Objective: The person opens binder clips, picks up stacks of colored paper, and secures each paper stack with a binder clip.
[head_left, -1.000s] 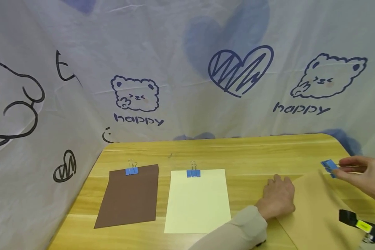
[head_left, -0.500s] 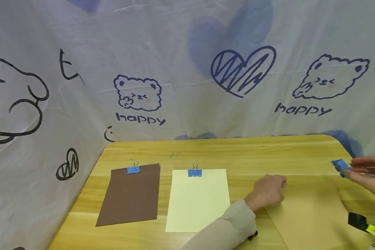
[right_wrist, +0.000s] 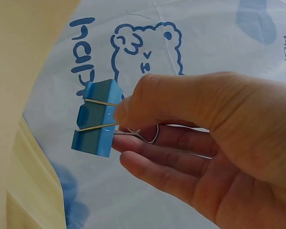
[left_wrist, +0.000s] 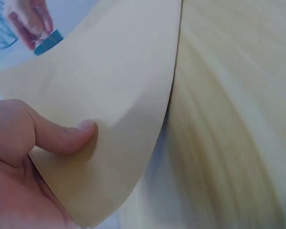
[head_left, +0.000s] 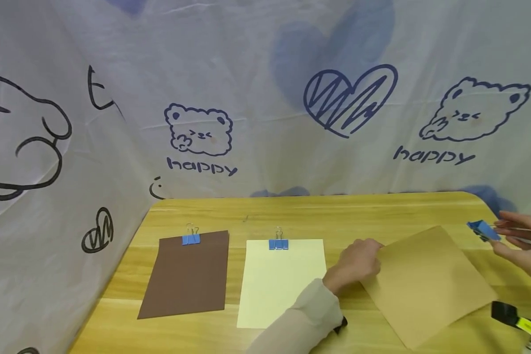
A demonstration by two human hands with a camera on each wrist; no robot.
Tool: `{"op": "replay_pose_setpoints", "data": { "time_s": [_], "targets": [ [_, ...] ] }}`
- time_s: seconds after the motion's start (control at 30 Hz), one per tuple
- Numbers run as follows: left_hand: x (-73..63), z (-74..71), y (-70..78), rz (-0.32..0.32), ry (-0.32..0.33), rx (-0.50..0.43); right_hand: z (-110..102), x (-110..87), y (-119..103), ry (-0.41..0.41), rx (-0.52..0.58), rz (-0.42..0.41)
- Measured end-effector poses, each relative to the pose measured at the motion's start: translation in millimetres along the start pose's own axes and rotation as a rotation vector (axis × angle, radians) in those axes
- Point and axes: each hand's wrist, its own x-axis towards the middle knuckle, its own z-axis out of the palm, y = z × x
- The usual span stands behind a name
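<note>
My left hand (head_left: pixel 357 260) grips a tan paper sheet (head_left: pixel 429 285) by its left edge, with the thumb lying on top in the left wrist view. The sheet stands at an angle and bends along its length in that view. At the right, my right hand (head_left: pixel 524 246) holds a blue binder clip (right_wrist: pixel 96 118) by its wire handles, between thumb and fingers. The clip is apart from the paper, beyond its right corner in the head view.
Left of the tan sheet lie a pale yellow sheet (head_left: pixel 283 285) and a dark brown sheet (head_left: pixel 186 275), each with a blue binder clip on its top edge. A printed cloth (head_left: pixel 265 98) hangs behind the wooden table (head_left: pixel 336 211).
My left hand has moved left, drawing the tan sheet with it; the sheet has turned and more of it shows. My right hand, with the clip, has shifted slightly right.
</note>
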Motion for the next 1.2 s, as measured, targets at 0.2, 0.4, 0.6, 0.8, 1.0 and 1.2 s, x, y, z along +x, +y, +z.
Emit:
{"op": "replay_pose_setpoints", "data": {
  "time_s": [0.2, 0.4, 0.6, 0.8, 1.0, 1.2],
  "targets": [
    [-12.2, -14.6, -16.5, 0.025, 0.008, -0.081, 6.2, 3.0, 5.6, 0.02, 0.038, -0.019],
    [-24.3, -32.7, -37.8, 0.062, 0.047, -0.256, -0.1, 4.8, -101.8, -0.002, 0.054, 0.063],
    [-35.5, -54.4, -66.5, 0.058, 0.102, -0.398, 14.4, 7.2, -51.6, -0.025, -0.064, 0.062],
    [-51.7, -65.7, -99.6, 0.019, 0.119, -0.612, 18.7, 11.7, -79.9, -0.105, -0.168, 0.132],
    [-71.3, -67.3, -129.5, -0.005, 0.112, -0.771, 3.2, 9.1, -178.7, -0.21, -0.167, 0.139],
    [-79.0, -70.5, -148.6, -0.009, 0.07, -0.765, 1.0, 9.2, -208.6, -0.248, -0.169, 0.147]
  ]
}}
